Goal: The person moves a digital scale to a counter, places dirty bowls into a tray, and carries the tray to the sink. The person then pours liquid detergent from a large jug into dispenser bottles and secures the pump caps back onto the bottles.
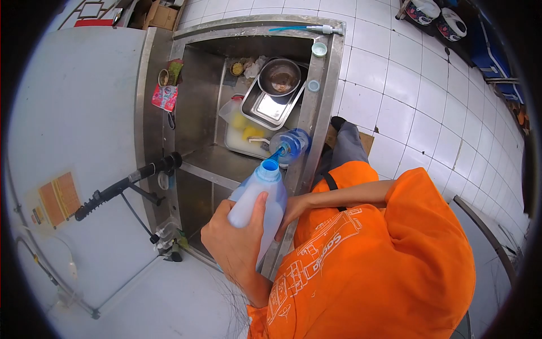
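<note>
Left hand [232,246] and right hand [291,212] hold a white bottle [273,198] at the metal sink [196,85], left thumb extended. Blue liquid [276,154] joins its mouth to a blue bottle [296,142]. Shirt [395,265] lettering resembles "Sagada".

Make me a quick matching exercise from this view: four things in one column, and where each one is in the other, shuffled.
Things
1. White bottle
2. Pump top
3. Round bowl
4. Pink packet

Places
A. Partly over the metal tray
B. On the ledge along the left of the view
C. In the grip of the left hand
D. On the sink rim, at its top right corner in the view

Right pairs: 1-C, 2-D, 3-A, 4-B
</note>
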A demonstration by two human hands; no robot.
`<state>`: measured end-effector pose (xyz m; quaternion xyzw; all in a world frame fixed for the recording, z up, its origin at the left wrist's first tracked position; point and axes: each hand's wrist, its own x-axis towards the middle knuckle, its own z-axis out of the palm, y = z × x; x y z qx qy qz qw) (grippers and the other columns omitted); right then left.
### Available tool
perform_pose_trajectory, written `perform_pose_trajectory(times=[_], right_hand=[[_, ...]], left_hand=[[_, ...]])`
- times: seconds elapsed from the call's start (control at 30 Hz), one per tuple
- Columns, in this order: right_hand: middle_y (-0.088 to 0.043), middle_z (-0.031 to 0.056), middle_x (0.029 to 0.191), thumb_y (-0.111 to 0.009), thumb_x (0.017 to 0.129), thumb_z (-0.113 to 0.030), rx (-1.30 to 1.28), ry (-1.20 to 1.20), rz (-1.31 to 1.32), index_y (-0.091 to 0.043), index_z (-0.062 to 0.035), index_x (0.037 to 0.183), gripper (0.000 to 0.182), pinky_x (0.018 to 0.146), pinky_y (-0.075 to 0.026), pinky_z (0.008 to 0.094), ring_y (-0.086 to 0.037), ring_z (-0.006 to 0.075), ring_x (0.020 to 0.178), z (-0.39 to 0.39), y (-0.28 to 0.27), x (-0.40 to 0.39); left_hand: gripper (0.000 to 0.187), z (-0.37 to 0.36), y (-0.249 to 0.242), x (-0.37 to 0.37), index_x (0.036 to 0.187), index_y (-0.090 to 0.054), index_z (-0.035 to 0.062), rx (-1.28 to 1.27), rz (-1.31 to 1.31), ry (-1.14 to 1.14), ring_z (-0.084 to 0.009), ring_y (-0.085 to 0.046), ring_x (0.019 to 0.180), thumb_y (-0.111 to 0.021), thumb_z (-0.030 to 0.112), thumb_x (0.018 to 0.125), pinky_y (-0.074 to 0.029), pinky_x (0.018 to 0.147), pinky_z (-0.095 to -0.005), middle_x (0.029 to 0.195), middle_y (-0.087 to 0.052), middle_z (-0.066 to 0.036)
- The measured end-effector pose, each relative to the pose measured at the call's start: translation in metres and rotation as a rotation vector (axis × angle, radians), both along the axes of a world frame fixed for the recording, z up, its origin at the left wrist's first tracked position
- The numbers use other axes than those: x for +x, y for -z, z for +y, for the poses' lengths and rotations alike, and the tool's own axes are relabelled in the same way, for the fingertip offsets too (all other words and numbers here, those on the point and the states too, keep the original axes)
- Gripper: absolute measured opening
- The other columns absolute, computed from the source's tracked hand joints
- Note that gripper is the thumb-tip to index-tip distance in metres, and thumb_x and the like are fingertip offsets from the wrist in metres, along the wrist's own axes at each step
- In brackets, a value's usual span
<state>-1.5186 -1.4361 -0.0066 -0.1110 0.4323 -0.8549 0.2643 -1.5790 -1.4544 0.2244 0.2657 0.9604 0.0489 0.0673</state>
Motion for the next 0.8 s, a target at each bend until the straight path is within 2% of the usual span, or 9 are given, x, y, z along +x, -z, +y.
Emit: perform_pose_trajectory(times=[0.8], right_hand=[[-0.058, 0.017, 0.133, -0.088, 0.071, -0.028, -0.038, 0.015, 0.026, -0.053, -0.0047, 0.133, 0.076, 0.109, -0.04, 0.0393, -0.053, 0.0314, 0.125, -0.008, 0.009, 0.0]], left_hand=[[0.047, 0.0, 0.0, 0.0, 0.074, -0.068, -0.0019, 0.002, -0.001, 0.026, -0.025, -0.064, 0.056, -0.081, 0.044, 0.073, -0.049, 0.059, -0.036, 0.063, -0.065, -0.015]])
